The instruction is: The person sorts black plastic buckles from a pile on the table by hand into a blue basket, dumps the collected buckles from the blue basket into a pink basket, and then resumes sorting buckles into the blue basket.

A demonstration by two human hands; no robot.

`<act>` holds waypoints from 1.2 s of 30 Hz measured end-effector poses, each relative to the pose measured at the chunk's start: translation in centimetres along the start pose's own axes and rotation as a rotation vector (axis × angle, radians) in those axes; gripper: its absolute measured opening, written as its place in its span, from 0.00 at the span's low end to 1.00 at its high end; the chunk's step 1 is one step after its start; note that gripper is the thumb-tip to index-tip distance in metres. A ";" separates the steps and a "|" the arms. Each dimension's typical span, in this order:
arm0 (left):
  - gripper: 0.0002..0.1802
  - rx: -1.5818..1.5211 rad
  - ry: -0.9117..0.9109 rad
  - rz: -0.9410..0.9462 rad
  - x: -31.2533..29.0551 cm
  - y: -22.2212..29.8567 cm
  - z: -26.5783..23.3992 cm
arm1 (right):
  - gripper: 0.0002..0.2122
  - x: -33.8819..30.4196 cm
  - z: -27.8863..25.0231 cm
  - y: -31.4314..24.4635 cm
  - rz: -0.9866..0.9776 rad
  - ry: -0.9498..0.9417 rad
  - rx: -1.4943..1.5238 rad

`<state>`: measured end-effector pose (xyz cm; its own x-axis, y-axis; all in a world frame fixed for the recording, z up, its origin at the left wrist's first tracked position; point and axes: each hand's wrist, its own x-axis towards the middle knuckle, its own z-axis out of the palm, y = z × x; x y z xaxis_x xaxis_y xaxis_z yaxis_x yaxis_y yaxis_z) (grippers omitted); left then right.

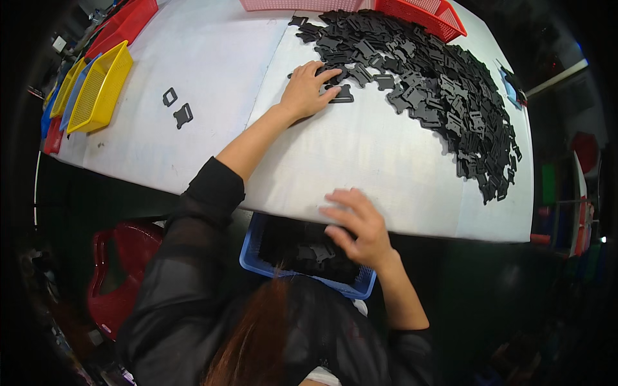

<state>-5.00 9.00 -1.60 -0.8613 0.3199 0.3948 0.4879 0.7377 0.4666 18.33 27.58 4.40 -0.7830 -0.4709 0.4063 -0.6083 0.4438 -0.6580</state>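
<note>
White table: red basket borders heaped black pieces.

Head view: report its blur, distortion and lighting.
In the head view, the bare right hand is smeared, likely by motion, while the bare left hand looks crisper; in the same view, the white tabletop's near edge bows, the corners go black, and the blue plastic basket's inside is dark.

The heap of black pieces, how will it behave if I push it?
The heap of black pieces would probably spread rather than move as one, since its pieces lie at many angles. Each looks thin and flat, so rolling seems unlikely. Their crisp outlines suggest stiffness.
</note>
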 end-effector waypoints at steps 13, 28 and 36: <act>0.15 -0.420 0.118 -0.083 -10.1 6.6 -5.6 | 0.16 4.6 0.1 7.0 0.219 0.287 -0.180; 0.13 0.083 -0.039 0.019 -11.8 7.6 -6.6 | 0.10 2.4 -1.3 6.2 0.109 0.247 -0.589; 0.14 0.008 0.099 0.043 -8.3 5.1 -6.9 | 0.08 7.9 -2.4 8.3 0.256 0.268 -0.492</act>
<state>5.66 5.99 2.97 -0.8213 0.2909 0.4907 0.5222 0.7297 0.4415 6.77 29.33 3.68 -0.8788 -0.1228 0.4611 -0.3348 0.8473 -0.4124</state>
